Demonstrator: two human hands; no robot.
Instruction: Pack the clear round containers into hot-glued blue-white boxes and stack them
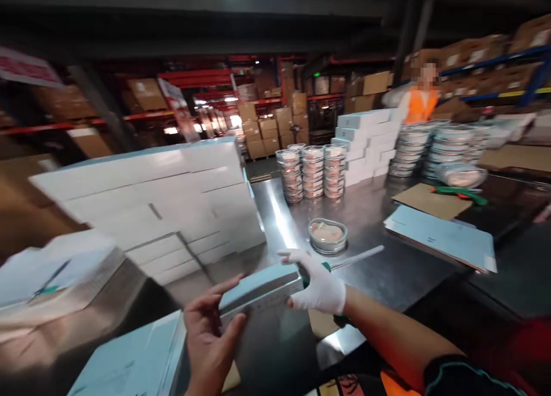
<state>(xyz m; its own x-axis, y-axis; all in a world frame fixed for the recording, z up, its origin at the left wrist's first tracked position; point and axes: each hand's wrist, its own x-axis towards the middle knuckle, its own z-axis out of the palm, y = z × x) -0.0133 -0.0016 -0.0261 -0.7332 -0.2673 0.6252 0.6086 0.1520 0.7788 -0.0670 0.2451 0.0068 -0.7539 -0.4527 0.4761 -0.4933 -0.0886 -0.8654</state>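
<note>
A small light-blue box [260, 288] with a white side is held between my two hands above the metal table. My bare left hand [215, 324] is closed round its left end, thumb on the near side. My right hand [316, 284], in a white glove with bare fingertips, grips the right end. Behind the glove show green parts and a pale rod [359, 256] pointing right; I cannot tell whether this hand also holds them. A clear lidded container [328, 236] with pale contents sits just beyond the right hand. Flat light-blue cartons [133, 361] lie beside my left hand.
A wall of stacked white boxes [172, 195] stands at left. Piles of clear containers [313, 172] and more white boxes [365, 143] line the far edge. Blue flat cartons [439, 235] and a green tool [462, 194] lie at right. A person in an orange vest [419, 104] stands behind.
</note>
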